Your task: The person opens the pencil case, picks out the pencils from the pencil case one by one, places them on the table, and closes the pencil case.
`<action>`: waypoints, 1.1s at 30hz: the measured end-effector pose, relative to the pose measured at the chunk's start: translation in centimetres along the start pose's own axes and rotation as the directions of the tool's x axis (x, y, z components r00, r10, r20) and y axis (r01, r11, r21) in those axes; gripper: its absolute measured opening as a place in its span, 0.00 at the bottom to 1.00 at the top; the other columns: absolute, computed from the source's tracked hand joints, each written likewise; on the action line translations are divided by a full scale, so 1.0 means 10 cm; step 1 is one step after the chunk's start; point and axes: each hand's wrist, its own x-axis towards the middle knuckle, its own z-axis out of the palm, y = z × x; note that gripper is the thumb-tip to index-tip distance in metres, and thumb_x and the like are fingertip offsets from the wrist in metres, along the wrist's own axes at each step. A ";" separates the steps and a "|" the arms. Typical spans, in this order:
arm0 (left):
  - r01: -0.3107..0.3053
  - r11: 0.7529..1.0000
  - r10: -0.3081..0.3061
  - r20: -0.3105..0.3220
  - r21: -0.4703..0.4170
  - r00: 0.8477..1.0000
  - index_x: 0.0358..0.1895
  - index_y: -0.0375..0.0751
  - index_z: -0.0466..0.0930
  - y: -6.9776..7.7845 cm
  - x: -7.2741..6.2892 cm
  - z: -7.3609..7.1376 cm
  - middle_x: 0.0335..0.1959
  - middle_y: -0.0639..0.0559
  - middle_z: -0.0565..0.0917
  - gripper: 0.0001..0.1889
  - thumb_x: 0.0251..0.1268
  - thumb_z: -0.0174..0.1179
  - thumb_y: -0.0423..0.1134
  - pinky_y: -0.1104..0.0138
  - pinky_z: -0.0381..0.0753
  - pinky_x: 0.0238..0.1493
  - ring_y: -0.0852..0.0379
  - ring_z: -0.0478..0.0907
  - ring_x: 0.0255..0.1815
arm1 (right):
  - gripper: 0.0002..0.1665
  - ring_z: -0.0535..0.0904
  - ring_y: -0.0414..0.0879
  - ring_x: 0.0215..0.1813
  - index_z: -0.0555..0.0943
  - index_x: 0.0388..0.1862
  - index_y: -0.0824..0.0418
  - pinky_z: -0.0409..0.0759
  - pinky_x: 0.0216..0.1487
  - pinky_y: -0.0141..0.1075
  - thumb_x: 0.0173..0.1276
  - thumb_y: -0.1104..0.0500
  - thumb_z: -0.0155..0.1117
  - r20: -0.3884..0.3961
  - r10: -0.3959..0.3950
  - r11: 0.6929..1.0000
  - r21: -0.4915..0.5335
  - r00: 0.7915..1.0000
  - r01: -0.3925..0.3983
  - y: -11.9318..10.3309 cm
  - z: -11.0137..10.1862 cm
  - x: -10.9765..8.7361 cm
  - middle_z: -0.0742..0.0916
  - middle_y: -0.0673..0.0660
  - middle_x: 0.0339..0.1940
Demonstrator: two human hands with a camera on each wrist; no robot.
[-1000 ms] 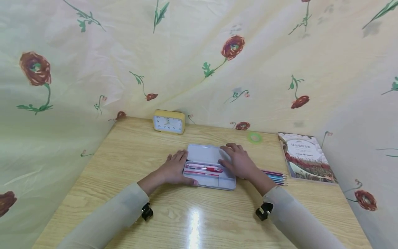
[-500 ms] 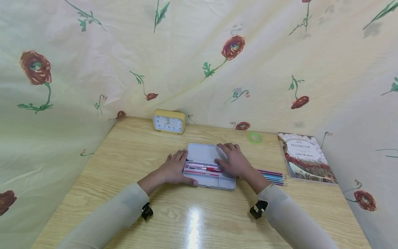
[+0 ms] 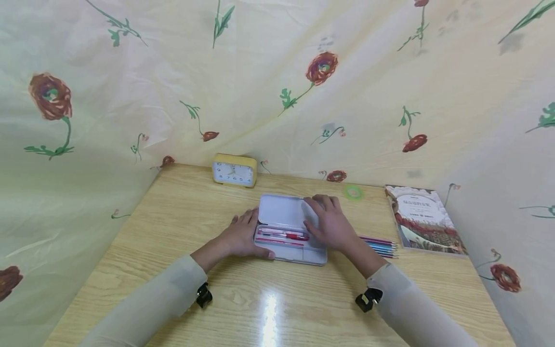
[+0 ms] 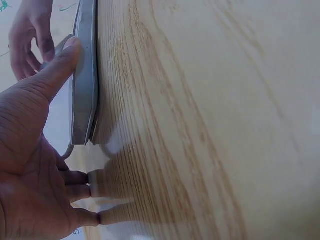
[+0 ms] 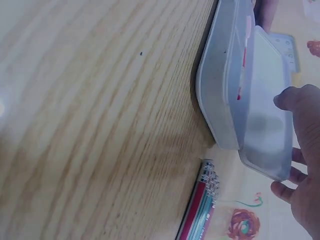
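A pale pencil case [image 3: 299, 261] lies on the wooden table, its lid [image 3: 277, 211] opened backward and partly raised. Inside are a red-and-clear pen [image 3: 296, 236] and a thin red stick [image 3: 282, 242]. My left hand [image 3: 242, 239] braces the case's left end, thumb pressing at the front rim. In the left wrist view its other fingers extend to the tabletop. My right hand [image 3: 333, 226] pinches the lid's right side: in the right wrist view the thumb [image 5: 287, 99] lies over its inner face and fingertips [image 5: 282, 191] curl behind its edge.
Several pencils [image 3: 381, 246] lie bundled right of the case. A book [image 3: 422, 219] sits at the far right, a green tape roll [image 3: 353, 192] near the back edge. A yellow alarm clock [image 3: 234, 170] stands at the back left, before a flowered cloth [image 3: 269, 86].
The lid's far edge has risen slightly with my right hand on it. My left hand stays at the case's left end. The head view has shifted a little.
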 end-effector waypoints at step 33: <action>-0.050 0.997 0.053 -0.050 0.062 0.997 0.92 0.39 0.44 -0.06 0.00 0.08 0.91 0.34 0.56 0.74 0.55 0.78 0.75 0.33 0.48 0.91 0.34 0.51 0.93 | 0.51 0.77 0.66 0.79 0.61 0.91 0.57 0.79 0.73 0.69 0.85 0.26 0.50 0.338 -0.150 0.983 -0.053 0.929 0.178 -0.49 0.19 -0.22 0.77 0.65 0.82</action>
